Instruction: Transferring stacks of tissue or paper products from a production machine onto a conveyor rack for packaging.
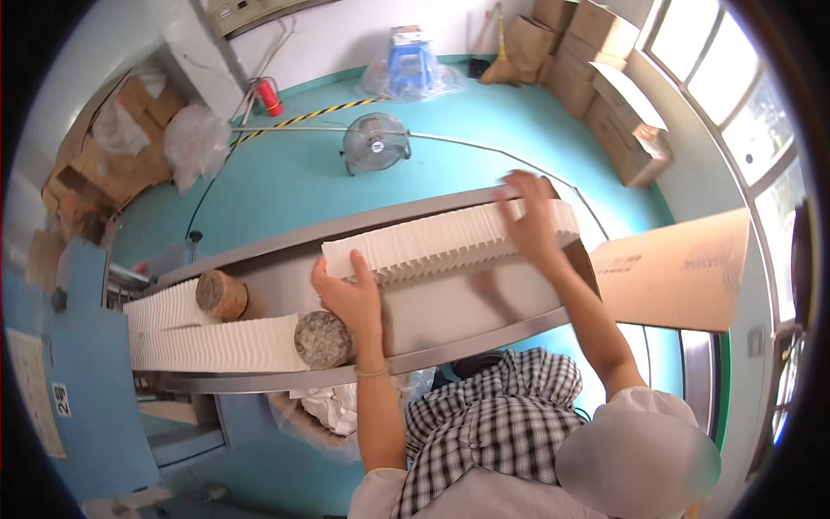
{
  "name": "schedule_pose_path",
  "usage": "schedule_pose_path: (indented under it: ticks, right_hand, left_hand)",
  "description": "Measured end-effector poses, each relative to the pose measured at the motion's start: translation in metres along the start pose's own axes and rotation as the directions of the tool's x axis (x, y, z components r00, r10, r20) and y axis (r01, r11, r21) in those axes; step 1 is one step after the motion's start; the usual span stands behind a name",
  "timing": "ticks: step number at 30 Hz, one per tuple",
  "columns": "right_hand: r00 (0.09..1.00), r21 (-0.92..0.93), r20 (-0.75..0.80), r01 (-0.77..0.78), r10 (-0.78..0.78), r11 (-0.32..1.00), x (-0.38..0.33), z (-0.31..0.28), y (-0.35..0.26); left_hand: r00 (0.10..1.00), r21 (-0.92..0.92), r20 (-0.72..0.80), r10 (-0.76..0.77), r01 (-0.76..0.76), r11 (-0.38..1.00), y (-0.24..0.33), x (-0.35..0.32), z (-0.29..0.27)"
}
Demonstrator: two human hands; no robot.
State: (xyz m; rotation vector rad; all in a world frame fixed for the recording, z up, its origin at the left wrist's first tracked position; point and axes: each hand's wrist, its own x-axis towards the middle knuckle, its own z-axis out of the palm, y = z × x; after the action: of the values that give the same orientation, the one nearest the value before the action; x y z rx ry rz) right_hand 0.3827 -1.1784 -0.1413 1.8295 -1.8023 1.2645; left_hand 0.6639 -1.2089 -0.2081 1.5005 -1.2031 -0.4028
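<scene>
A long row of thin white pleated pieces (432,246), pressed together like stacked paper, lies in a shallow metal trough (424,320). My left hand (350,294) grips the row's left end, thumb on its near side. Near the right end, my right hand (529,221) reaches over the row with its fingers apart, slightly blurred. Two more white pleated rows (216,342) lie at the trough's left end. A brown cylinder (222,296) and a grey speckled cylinder (320,339), like stone, sit against their right ends. The grey one is beside my left wrist.
A blue machine housing (86,363) stands at the trough's left end. An open cardboard flap (670,268) juts out at the right. Beyond the trough are a floor fan (376,143) and stacked cartons (622,130). Crumpled white paper in a plastic bag (333,406) lies below the near edge.
</scene>
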Motion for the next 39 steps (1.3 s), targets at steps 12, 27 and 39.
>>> schedule_pose_path:
  ticks: [12, 27, 39]
  right_hand:
    - [0.646, -0.276, 0.582, -0.415, 0.494, 0.867, -0.022, -0.068, 0.056]
    - [0.725, -0.442, 0.477, -0.291, 0.497, 0.849, -0.026, -0.06, 0.009]
    - [0.929, -0.322, -0.338, -0.263, 0.149, 0.909, -0.076, -0.335, -0.021]
  left_hand:
    - [0.778, 0.384, 0.628, -0.025, -0.282, 0.879, 0.034, 0.03, -0.021]
    - [0.77, 0.304, 0.613, 0.178, -0.438, 0.846, 0.064, 0.013, -0.028]
    - [0.629, 0.051, 0.223, 0.744, -0.77, 0.636, 0.264, -0.128, -0.082]
